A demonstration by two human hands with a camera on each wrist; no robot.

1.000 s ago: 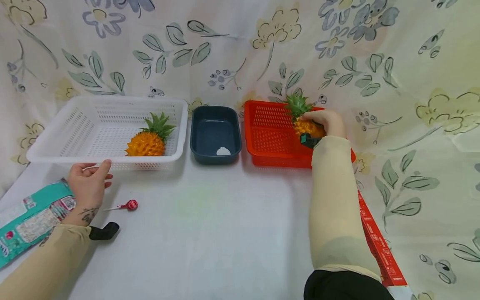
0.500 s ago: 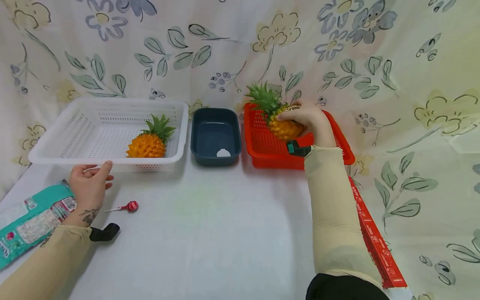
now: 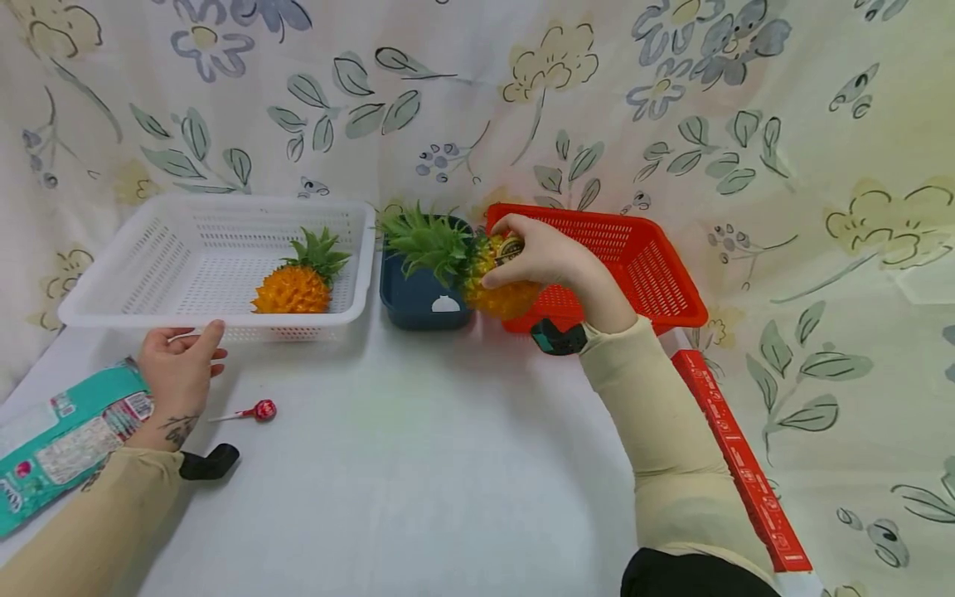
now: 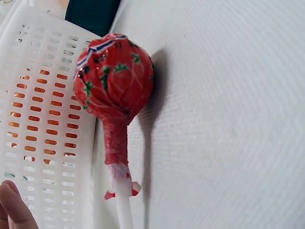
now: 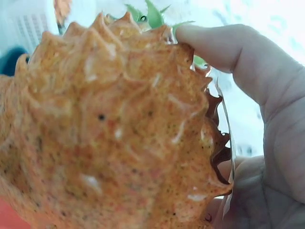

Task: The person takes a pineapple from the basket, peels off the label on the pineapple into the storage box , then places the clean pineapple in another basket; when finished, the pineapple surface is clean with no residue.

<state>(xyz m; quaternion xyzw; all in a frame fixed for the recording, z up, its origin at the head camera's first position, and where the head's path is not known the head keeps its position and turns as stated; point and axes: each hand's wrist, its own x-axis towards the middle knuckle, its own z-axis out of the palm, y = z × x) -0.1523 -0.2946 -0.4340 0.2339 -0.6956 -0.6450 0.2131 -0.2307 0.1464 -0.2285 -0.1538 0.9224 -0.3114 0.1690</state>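
My right hand [image 3: 548, 257] grips an orange-yellow pineapple [image 3: 507, 298] with a dark label, thumb and fingers on either side of its body. The pineapple lies tilted, its green crown pointing left over the dark blue bin [image 3: 418, 311] and its body over the left end of the red basket [image 3: 656, 274]. Its spiky skin [image 5: 109, 119] fills most of the right wrist view. By the front rim of the white basket [image 3: 149, 319], my left hand [image 3: 179, 365] rests with loosely bent fingers. Another orange pineapple [image 3: 291, 290] lies inside that basket. A red-wrapped lollipop [image 4: 114, 81] lies on the table.
A teal printed packet [image 3: 82, 423] lies at the left beside my left wrist. Along the right edge runs a long red box [image 3: 742, 464]. A flowered curtain [image 3: 462, 99] hangs behind the containers, and the table [image 3: 373, 464] has a white cover.
My right hand has lifted the pineapple out of the red basket and carried it left, its crown now over the dark blue bin. The left hand has stayed in place.
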